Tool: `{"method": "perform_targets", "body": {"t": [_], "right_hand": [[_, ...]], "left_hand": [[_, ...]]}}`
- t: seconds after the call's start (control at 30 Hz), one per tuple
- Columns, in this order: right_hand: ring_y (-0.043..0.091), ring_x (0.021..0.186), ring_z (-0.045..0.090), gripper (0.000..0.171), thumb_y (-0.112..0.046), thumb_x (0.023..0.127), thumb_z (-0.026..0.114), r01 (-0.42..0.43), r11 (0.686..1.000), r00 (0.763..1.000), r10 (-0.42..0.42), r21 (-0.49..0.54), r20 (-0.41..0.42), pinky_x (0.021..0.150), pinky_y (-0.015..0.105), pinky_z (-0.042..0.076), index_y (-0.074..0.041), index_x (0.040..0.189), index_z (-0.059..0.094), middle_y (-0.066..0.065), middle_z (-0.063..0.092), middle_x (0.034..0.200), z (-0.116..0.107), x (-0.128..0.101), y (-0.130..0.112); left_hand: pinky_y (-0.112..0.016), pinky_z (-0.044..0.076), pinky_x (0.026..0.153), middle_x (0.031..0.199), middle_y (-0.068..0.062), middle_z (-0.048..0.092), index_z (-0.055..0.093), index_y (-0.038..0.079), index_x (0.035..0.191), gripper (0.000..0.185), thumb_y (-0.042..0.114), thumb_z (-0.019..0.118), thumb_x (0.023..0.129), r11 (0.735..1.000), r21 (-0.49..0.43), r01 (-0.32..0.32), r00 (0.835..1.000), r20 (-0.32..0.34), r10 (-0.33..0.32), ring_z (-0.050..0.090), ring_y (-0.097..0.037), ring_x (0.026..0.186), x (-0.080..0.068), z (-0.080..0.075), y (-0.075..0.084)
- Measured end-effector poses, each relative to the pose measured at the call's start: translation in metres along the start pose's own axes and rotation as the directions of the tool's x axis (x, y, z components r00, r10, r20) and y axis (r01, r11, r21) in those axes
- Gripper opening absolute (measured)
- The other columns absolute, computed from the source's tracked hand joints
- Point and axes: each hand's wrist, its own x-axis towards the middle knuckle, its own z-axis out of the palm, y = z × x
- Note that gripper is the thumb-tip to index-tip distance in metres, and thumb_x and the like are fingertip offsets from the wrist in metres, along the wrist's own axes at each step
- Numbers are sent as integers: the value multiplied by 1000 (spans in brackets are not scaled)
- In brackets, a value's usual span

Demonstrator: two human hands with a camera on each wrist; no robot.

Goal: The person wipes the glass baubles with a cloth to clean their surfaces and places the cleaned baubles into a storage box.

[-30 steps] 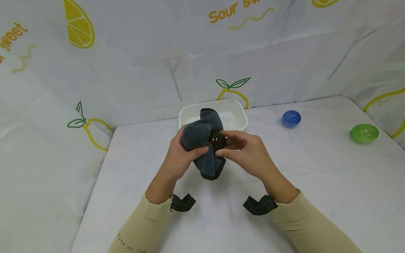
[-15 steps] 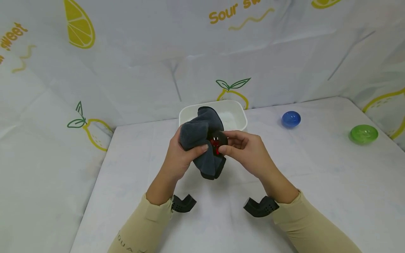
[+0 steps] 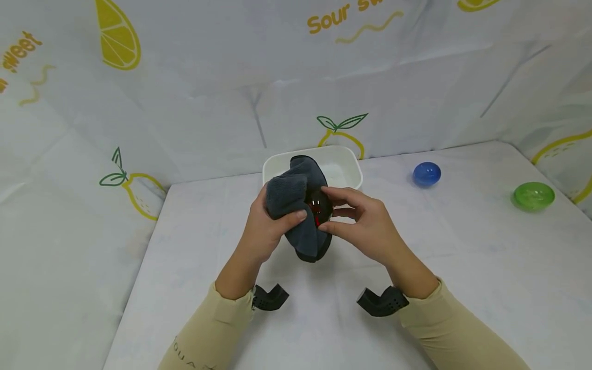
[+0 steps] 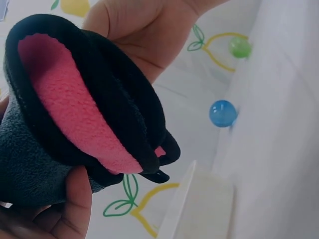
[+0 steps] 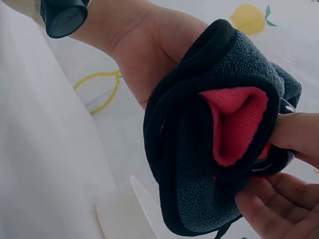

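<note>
A dark grey-blue plush cloth [image 3: 296, 192] with black edging is bunched in my left hand [image 3: 265, 231]; its pink underside shows in both wrist views. My left thumb presses on its front. Against the cloth sits a shiny, rounded ball-like thing [image 3: 318, 205], dark with red patches. My right hand [image 3: 363, 218] pinches its right side between thumb and fingertips. In the right wrist view the cloth [image 5: 194, 194] hides most of the ball-like thing, and the right hand [image 5: 284, 199] comes in from the right. Both hands are above the table, in front of the white tub.
A white tub [image 3: 349, 169] stands at the back of the white-covered table [image 3: 222, 200]. To its right are a blue glassy ball [image 3: 426, 174] and, farther right, a green glassy ball [image 3: 534, 196]. A lemon-printed sheet [image 3: 208, 103] hangs behind.
The right fingers have shifted on the ball-like thing, with thumb and index finger farther apart than half a second ago. The cloth's lower edge has moved slightly; the left hand has barely moved.
</note>
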Motion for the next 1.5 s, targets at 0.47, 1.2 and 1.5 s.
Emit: {"method": "perform_targets", "body": {"t": [0.47,1.2,1.5], "right_hand": [[11,110,62,64,10,74,80,65,997,998,-65,43,-10,89,25,55,-3,133,59,12,65,125,-5,2,2],[17,92,71,46,-5,80,80,-188,963,979,199,193,-41,80,29,59,-6,124,65,13,70,109,-6,8,1],[19,74,71,39,-18,88,75,-320,933,944,329,164,-27,74,31,60,-8,123,64,15,71,95,-2,4,1]], "left_hand": [[-40,52,96,132,-14,54,45,5,137,58,-2,69,84,1000,0,-26,999,-37,26,55,-24,119,6,3,2],[-39,53,95,130,-8,56,48,11,137,65,-2,76,79,998,65,-26,999,-21,28,54,-24,119,4,-3,5],[-44,51,95,127,-6,59,51,18,137,73,-2,81,73,991,132,-35,999,22,33,54,-23,118,-3,0,3]]}}
